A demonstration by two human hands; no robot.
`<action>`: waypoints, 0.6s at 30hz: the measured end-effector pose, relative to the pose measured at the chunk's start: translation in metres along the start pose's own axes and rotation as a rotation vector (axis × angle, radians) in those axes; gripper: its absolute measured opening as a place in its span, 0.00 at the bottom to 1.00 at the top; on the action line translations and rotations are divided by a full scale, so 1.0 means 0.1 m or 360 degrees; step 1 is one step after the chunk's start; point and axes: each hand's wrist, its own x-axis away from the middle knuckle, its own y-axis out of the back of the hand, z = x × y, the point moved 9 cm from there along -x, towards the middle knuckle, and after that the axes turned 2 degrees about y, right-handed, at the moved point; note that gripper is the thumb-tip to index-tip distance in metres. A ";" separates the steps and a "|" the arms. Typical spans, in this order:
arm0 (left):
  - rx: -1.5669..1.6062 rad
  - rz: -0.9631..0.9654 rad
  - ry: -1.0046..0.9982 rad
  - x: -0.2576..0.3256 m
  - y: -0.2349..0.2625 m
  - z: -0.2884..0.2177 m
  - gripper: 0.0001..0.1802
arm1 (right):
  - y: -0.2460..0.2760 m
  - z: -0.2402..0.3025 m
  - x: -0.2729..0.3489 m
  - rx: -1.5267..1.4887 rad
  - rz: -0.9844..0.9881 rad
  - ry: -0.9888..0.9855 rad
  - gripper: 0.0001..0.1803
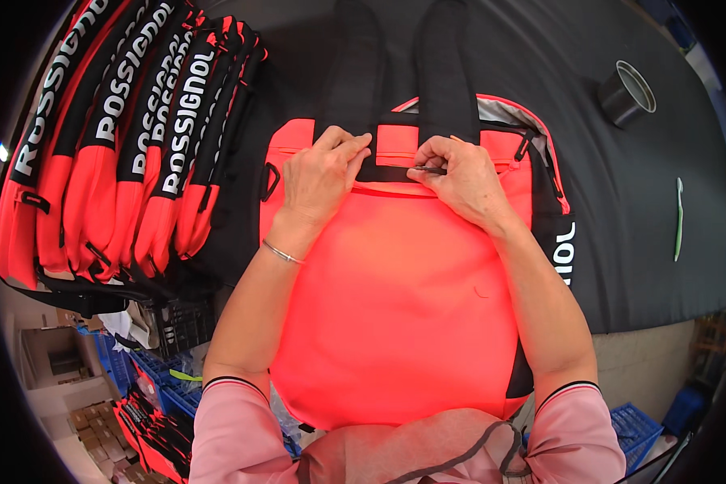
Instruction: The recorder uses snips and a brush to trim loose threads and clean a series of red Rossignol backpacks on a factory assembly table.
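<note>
A bright orange-red backpack (395, 306) with black trim lies flat before me, its two black shoulder straps (445, 73) stretching away. The zip along its far right edge gapes, and grey lining (508, 109) shows. My left hand (319, 177) is closed in a pinch at the base of the left strap; what its fingertips grip is hard to see. At the base of the other strap, my right hand (468, 181) is closed on a small dark, slim tool (431, 170) that points left. Its kind is mostly hidden by the fingers. The tip lies close to an orange-edged slot in the panel.
Several matching backpacks (105, 185) stand in a row at the left on the black-covered table (613, 185). At the right are a dark metal cup (627, 93) and a green-and-white toothbrush (678, 219). Blue crates (633, 431) and stacked boxes (97, 436) sit below table level.
</note>
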 end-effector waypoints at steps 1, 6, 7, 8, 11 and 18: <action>0.0004 0.0001 0.0000 -0.02 -0.01 0.02 0.09 | -0.01 0.01 0.00 -0.0043 0.0017 -0.0002 0.10; -0.0022 0.0078 -0.0099 -0.09 -0.09 -0.01 0.03 | 0.00 0.09 0.01 -0.0088 -0.0217 0.0136 0.18; -0.0018 0.0077 -0.0100 -0.10 -0.12 -0.01 0.03 | 0.07 0.23 0.04 0.0017 -0.0409 0.0335 0.21; -0.0025 0.0050 -0.0100 -0.11 -0.13 -0.01 0.03 | 0.12 0.33 0.07 0.0137 -0.0538 0.0348 0.23; -0.0052 -0.0020 -0.0090 -0.08 -0.17 0.01 0.05 | 0.05 0.31 -0.02 0.0399 -0.0498 0.0276 0.17; -0.0003 -0.0197 -0.0036 -0.02 -0.12 0.03 0.09 | -0.19 0.46 -0.08 0.0909 -0.0473 0.0617 0.13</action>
